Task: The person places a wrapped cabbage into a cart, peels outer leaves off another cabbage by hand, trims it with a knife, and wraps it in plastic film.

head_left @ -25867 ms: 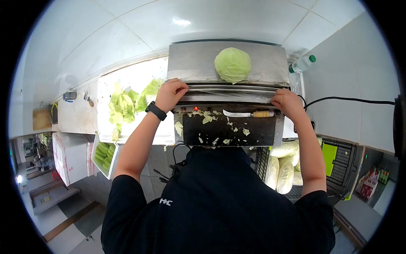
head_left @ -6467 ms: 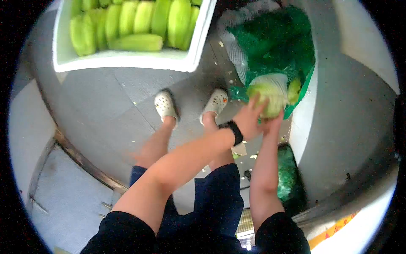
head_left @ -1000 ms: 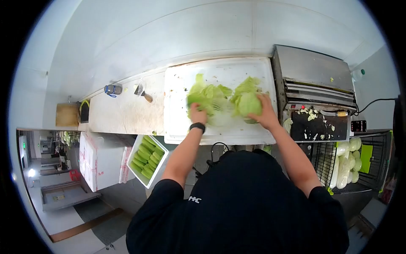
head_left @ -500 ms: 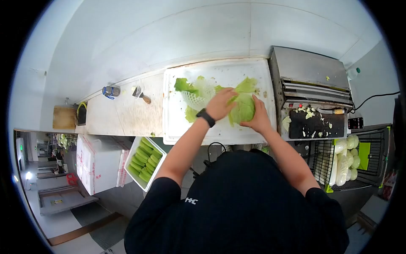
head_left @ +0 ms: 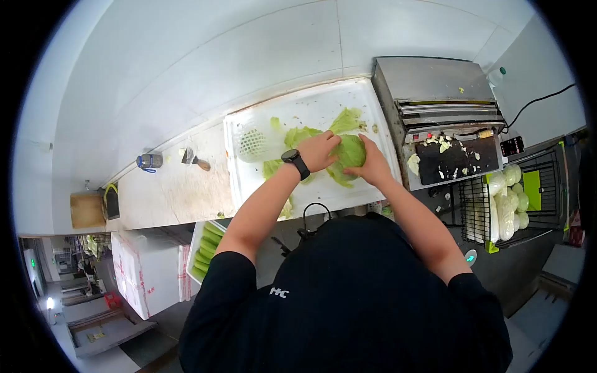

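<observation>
Green cabbage (head_left: 352, 151) over white tray (head_left: 314, 193), held in your right hand (head_left: 375, 166); your left hand (head_left: 317, 153) touches its left side, closure there unclear. Loose leaf (head_left: 347, 120) just beyond grip; foam net (head_left: 252, 143) farther left.

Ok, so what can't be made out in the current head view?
- Cabbage: in the head view, its left side is covered by the left hand; its underside faces away from the camera.
- Long green vegetables: partly hidden behind the left arm and sleeve, so no full count.
- Phone: its screen text is too small to read.
</observation>
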`<state>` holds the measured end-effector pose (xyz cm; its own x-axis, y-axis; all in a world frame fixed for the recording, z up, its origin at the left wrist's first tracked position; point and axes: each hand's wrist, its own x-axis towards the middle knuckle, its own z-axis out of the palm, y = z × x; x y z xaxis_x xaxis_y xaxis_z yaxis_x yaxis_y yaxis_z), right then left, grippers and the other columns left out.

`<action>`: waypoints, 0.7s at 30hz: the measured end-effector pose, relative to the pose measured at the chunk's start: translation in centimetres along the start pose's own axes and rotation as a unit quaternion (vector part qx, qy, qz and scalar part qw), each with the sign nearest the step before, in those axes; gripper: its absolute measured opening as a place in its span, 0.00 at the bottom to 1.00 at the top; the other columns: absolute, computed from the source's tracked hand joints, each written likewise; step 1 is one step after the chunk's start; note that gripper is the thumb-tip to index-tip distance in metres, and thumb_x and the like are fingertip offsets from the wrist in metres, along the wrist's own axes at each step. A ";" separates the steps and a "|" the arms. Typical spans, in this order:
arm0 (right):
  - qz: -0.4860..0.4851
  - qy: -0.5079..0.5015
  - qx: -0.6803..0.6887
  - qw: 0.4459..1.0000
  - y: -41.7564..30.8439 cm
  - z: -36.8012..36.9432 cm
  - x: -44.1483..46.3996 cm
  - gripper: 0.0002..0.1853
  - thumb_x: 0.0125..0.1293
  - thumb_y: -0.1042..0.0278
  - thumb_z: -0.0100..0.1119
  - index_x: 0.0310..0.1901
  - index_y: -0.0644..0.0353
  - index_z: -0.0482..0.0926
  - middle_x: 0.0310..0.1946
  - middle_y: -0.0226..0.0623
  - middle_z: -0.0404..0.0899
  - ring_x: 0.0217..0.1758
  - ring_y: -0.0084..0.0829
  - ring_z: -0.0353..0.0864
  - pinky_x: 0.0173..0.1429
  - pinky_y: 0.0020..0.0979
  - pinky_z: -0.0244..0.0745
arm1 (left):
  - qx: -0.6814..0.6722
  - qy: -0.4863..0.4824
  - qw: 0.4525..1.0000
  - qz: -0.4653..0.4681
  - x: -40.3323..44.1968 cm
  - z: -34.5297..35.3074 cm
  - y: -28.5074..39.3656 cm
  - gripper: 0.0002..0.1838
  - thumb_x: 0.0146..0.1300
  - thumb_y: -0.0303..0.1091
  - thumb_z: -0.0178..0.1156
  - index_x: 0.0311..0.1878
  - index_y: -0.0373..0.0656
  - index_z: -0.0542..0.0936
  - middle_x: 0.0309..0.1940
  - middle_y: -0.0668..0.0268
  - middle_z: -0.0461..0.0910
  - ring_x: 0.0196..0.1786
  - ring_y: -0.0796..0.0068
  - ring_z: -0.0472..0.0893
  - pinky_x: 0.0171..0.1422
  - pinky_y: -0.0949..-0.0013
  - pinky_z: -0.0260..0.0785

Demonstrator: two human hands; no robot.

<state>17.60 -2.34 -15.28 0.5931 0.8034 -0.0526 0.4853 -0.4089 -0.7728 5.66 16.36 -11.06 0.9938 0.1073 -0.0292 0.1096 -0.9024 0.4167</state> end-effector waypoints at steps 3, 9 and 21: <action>0.004 -0.035 0.003 0.999 -0.7 -1.0 0.3 0.59 0.40 0.59 0.84 0.74 0.62 0.58 0.68 0.52 0.68 0.69 0.47 0.71 0.71 0.39 0.69 | 0.016 0.017 0.998 0.058 0.1 0.1 -1.6 0.16 0.60 0.36 0.64 0.50 0.46 0.75 0.47 0.62 0.76 0.47 0.54 0.80 0.46 0.54 0.75; -0.048 -0.099 -0.011 0.994 -0.8 -1.4 0.1 0.58 0.40 0.59 0.83 0.73 0.59 0.57 0.69 0.53 0.67 0.72 0.49 0.67 0.74 0.41 0.65 | 0.038 0.017 0.994 0.096 -1.0 0.2 0.0 0.19 0.56 0.31 0.63 0.52 0.47 0.75 0.48 0.62 0.76 0.47 0.54 0.80 0.46 0.54 0.75; -0.058 -0.059 -0.046 0.996 1.1 1.0 0.7 0.58 0.39 0.54 0.82 0.72 0.54 0.58 0.73 0.53 0.56 0.73 0.56 0.63 0.74 0.44 0.66 | 0.027 0.071 0.996 0.038 -2.2 1.3 1.0 0.20 0.53 0.27 0.61 0.51 0.46 0.74 0.48 0.59 0.75 0.47 0.52 0.79 0.47 0.54 0.75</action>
<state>17.93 -1.79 -16.81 0.4529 0.8904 -0.0449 0.6064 -0.3446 -0.7166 3.63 14.71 -11.80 0.9871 0.0919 0.1310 0.0384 -0.9308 0.3635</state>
